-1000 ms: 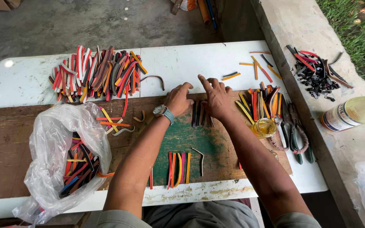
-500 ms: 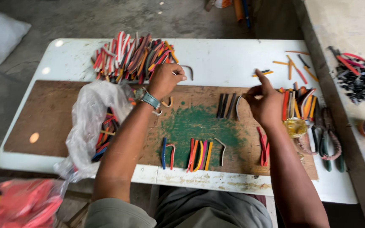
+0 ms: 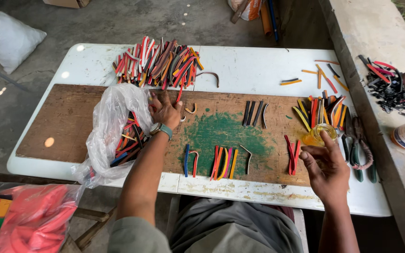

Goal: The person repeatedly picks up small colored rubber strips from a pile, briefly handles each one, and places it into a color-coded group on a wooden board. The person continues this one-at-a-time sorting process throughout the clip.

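Left hand (image 3: 165, 111) has dropped to, seemingly gripping, the plastic bag (image 3: 113, 126); right hand (image 3: 326, 171) hovers open.

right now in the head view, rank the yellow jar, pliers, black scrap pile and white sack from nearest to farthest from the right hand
From the right hand:
1. Yellow jar, just above its fingertips.
2. Pliers, on its right.
3. Black scrap pile, on the ledge, upper right.
4. White sack, far left on the floor.

The thin, clear, crinkled plastic bag (image 3: 113, 126), glossy where light hits it, lies on the rough, worn brown wooden board (image 3: 62, 126), whose middle carries a matt green paint stain (image 3: 216, 133). Under that board, the smooth white plastic table (image 3: 258, 65) looks scuffed and dirty.
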